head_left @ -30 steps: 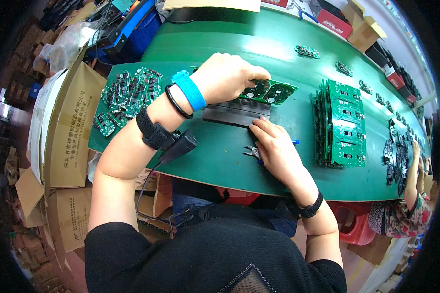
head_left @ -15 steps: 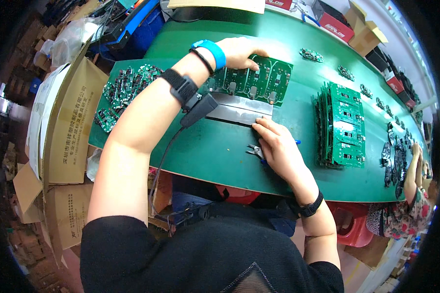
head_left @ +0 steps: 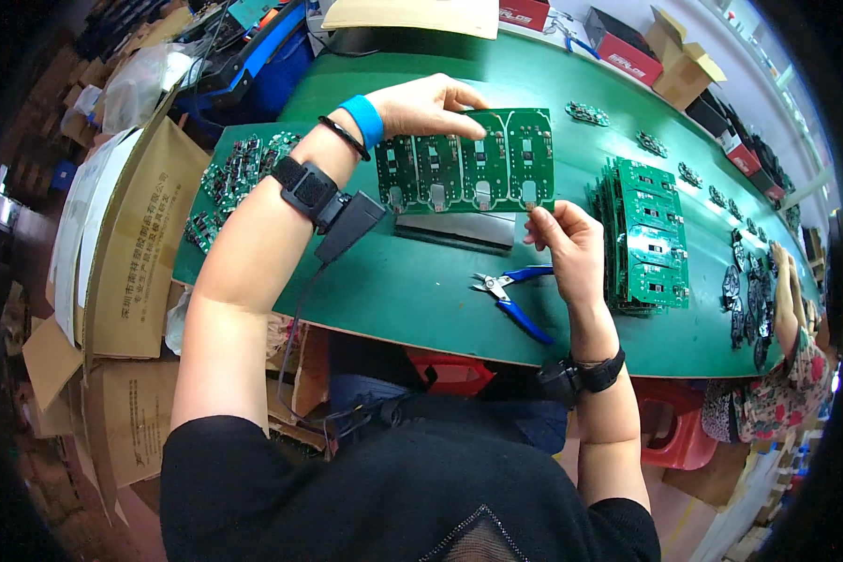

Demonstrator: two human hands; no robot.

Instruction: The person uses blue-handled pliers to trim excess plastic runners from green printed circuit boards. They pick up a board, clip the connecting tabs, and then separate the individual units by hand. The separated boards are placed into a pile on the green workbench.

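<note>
1. Left hand (head_left: 425, 107) grips the top edge of a green circuit-board panel (head_left: 485, 170), thumb in front, at the frame's upper centre.
2. Right hand (head_left: 579, 251) pinches its lower-right corner between thumb and fingers.
3. Step in hand, apparently: holding the panel up two-handed by the metal block (head_left: 459, 233).
4. The next move probably calls for even support, clear of the cutters (head_left: 523, 321) right of centre.

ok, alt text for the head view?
A person's left hand grips the top edge of a green circuit board; the right hand holds its lower right corner. Below, on a green table: a grey bar, blue-handled pliers, small boards piled at left, larger boards stacked at right.
</note>
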